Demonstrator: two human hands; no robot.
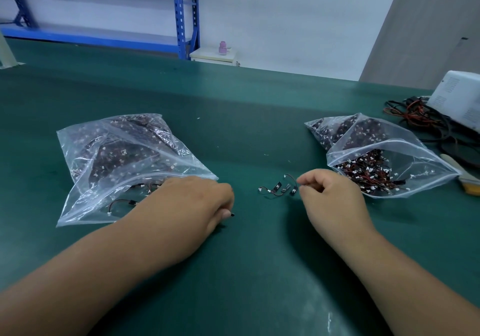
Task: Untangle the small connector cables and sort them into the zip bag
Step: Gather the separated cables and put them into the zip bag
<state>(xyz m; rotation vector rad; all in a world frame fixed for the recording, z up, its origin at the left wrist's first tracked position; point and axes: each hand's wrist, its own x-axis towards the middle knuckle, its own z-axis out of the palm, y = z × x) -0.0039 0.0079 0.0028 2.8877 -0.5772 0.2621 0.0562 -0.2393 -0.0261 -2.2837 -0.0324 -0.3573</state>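
Between the two sets of fingers, on the green tabletop (259, 128), lies a small cluster of connector cables (276, 189): thin dark leads with black and white plugs, loosely hooked together. I see the right hand (330, 193) with its fingers (309, 180) curled in and pressed together, pinching the right end of one lead from that cluster just above the tabletop. The left hand (192, 203) rests low on the tabletop, knuckles up, fingers curled under. A black connector tip (232, 215) pokes out at the thumb, and I think the thumb and a finger are pinching it, though the hand hides most of the grip.

Just left of and beyond the left fingers lies the left zip bag (117, 154), flat, its mouth open toward me, packed at the far end with cables and holding a few loose ones near the opening. The back of the left hand overlaps its near right corner. Just right of the right fingers sits the right zip bag (389, 154), its mouth gaping toward that hand and a heap of red-and-black cables with white plugs filling it.

Well to the right of the right fingers, a tangle of black and red leads (420, 120) lies beside a white box (457, 99). Far beyond both hands, past the tabletop's edge, blue shelving (179, 11) stands against the wall.
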